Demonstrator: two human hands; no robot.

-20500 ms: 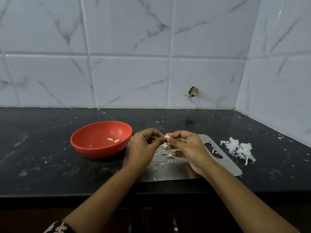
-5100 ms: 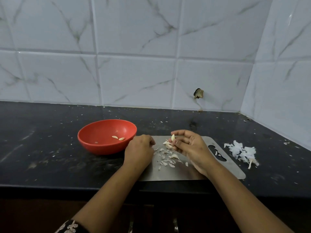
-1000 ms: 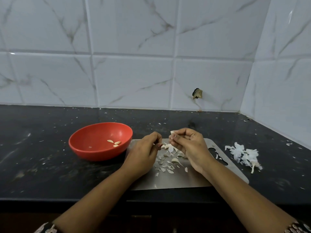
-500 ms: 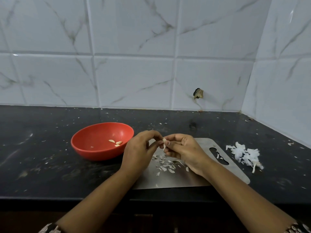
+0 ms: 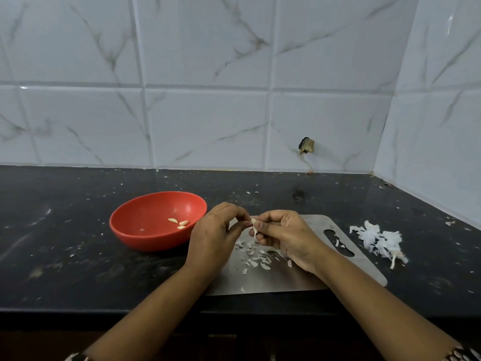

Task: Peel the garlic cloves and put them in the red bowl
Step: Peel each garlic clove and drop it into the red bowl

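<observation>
The right hand (image 5: 286, 235) pinched a small pale garlic clove (image 5: 253, 224) between thumb and forefinger, and the left hand (image 5: 216, 235) nipped its papery skin opposite. The clove seemed light, firm and slippery once bare, so best gripped at its ends. The round red plastic bowl (image 5: 135, 231) sat left of the pinch.

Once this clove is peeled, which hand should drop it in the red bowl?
Left, probably: the left hand is beside the red bowl; the right hand, also pinching the clove, lies farther away.

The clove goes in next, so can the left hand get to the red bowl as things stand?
Probably yes: the red bowl stands right beside the left hand, nothing between them, though that hand pinches the garlic clove.
</observation>
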